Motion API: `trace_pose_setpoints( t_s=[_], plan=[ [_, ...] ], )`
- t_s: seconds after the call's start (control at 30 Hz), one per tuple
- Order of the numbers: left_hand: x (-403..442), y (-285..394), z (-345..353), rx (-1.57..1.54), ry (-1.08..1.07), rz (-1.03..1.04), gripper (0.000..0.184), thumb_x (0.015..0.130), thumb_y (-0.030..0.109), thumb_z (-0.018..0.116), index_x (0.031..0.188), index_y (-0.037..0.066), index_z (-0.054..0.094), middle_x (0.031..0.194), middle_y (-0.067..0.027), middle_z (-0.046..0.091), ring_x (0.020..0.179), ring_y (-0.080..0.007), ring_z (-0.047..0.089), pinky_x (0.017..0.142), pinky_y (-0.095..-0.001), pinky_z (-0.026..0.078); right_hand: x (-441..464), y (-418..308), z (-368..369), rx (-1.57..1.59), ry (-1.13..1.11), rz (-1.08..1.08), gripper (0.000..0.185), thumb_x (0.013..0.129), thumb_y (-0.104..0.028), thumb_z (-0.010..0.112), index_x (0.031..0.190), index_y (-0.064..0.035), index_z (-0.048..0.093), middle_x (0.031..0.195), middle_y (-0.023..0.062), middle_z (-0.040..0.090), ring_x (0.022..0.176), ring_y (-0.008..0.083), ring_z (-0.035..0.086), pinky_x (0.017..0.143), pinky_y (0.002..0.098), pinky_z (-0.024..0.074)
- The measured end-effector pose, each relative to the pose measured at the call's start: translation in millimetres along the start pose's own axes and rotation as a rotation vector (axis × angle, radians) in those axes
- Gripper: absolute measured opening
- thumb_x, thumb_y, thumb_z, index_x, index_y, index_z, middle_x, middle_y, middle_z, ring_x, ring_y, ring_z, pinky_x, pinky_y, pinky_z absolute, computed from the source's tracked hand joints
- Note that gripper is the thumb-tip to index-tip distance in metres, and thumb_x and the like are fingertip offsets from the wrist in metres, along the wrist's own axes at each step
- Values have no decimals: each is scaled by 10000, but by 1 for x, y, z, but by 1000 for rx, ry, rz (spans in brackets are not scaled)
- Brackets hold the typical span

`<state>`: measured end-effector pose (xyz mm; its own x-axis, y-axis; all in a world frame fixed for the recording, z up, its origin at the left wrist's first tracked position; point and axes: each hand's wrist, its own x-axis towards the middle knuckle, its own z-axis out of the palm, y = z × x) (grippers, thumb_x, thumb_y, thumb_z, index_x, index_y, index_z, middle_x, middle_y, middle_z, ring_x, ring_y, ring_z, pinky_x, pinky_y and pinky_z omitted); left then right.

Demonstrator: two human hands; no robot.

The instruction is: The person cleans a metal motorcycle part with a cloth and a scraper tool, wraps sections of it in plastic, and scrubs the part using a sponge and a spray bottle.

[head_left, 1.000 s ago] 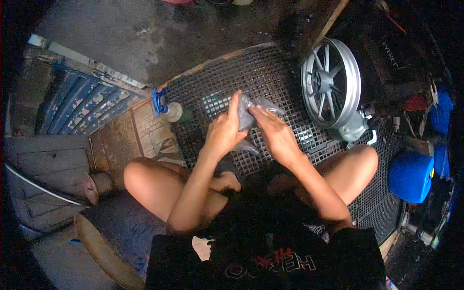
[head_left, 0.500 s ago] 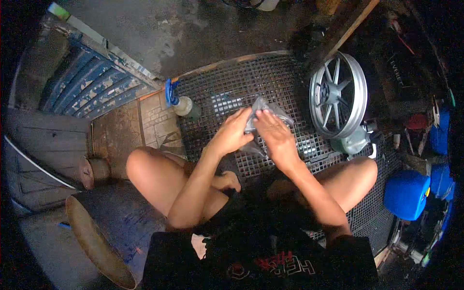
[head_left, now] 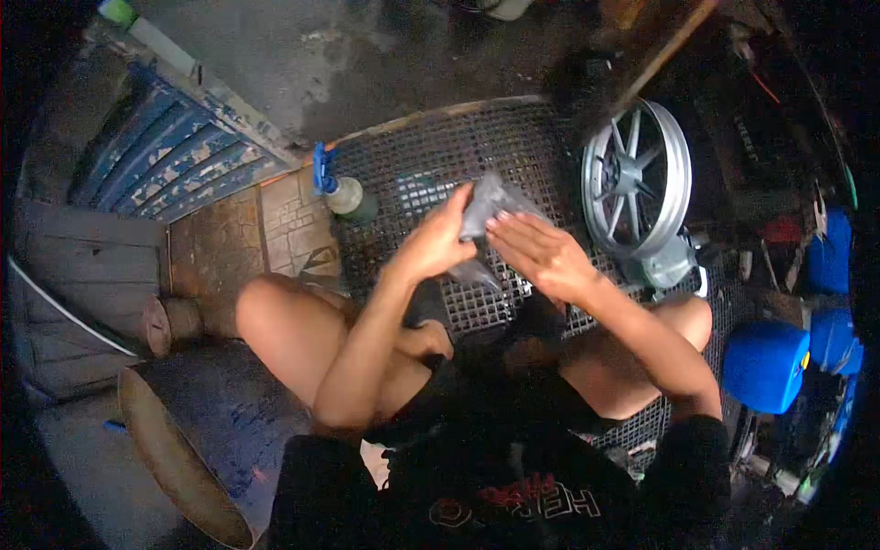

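A crumpled, see-through grey plastic bag (head_left: 493,199) is between my hands, above the black grid mat (head_left: 403,147). My left hand (head_left: 437,240) grips the bag's left side, with the thumb and fingers round its edge. A loose flap of the plastic hangs below that hand. From the right, my right hand (head_left: 545,257) lies against the bag with its fingers stretched out and close together. What the bag holds, if anything, cannot be made out.
A silver spoked wheel (head_left: 635,179) stands at the right, beside a greenish container (head_left: 667,264). A spray bottle with a blue head (head_left: 346,197) stands left of my hands. Farther right is a blue jerrycan (head_left: 766,367). My bent legs lie on both sides.
My right hand has turned and shifted slightly right and down along the bag, with its elbow swung outward. My left hand still grips the bag. The camera view has shifted too.
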<state>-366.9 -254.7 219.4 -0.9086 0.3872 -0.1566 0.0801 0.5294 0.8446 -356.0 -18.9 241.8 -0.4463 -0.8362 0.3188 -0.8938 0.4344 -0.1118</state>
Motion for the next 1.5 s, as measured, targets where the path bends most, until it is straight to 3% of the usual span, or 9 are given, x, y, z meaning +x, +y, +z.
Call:
trace_pose_setpoints(
  t_s=[0.33,0.57,0.63,0.77,0.9,0.97,1.03,1.1,1.5],
  plan=[
    [28,-12,-29,-41,-22,8,862,703,76,714,1441,-62,291,1419,-294,433,1335,-394,430,1128,-398,342,7,28,1,148,17,139,456,833,-107,600,1281,-25,593,1372,139,562,1300,281,517,1117,443,379],
    [31,-5,-18,6,-9,-38,890,690,71,713,1473,-15,300,1455,-270,409,1349,-377,418,1130,-397,342,0,14,16,427,151,606,539,773,12,685,1300,-18,578,1377,170,549,1305,321,503,1098,431,398],
    [30,-13,-3,96,-66,-43,966,673,101,759,1486,-34,255,1513,-260,329,1409,-357,335,1169,-415,282,-4,-8,11,464,237,756,484,792,53,524,1270,9,590,1327,213,573,1307,364,484,1128,419,355],
    [18,-21,14,124,11,111,989,717,90,757,1504,-37,172,1532,-264,282,1422,-362,309,1180,-389,260,-9,-6,7,492,134,865,597,691,143,529,1278,43,568,1182,274,626,1085,405,633,925,410,512],
    [35,-47,25,101,41,184,999,731,78,717,1528,-4,119,1559,-255,236,1436,-350,282,1182,-392,240,-22,3,16,460,267,793,445,704,108,594,1142,54,653,1074,301,657,979,374,679,851,417,528],
    [26,-48,26,97,18,92,1009,719,65,699,1535,3,107,1565,-250,223,1434,-365,284,1182,-386,243,-12,-5,20,372,375,666,442,706,90,443,1103,117,635,815,316,628,723,355,695,662,442,506],
    [18,-60,34,93,63,192,1015,717,58,695,1536,5,99,1565,-251,221,1431,-367,288,1177,-388,253,-12,-17,20,667,491,728,420,710,75,459,1088,110,639,817,320,627,750,386,687,679,460,511],
    [30,-52,25,125,51,225,1031,709,46,696,1536,3,83,1559,-253,237,1423,-363,310,1161,-382,281,-12,-2,20,282,592,420,404,705,57,485,1074,97,644,804,331,616,751,435,662,683,493,510],
    [38,-25,2,166,-78,32,1040,733,63,700,1534,-2,40,1565,-265,201,1429,-366,291,1180,-388,264,8,3,8,370,299,678,395,743,104,456,1097,100,631,847,324,637,787,465,651,699,484,515]
  ],
)
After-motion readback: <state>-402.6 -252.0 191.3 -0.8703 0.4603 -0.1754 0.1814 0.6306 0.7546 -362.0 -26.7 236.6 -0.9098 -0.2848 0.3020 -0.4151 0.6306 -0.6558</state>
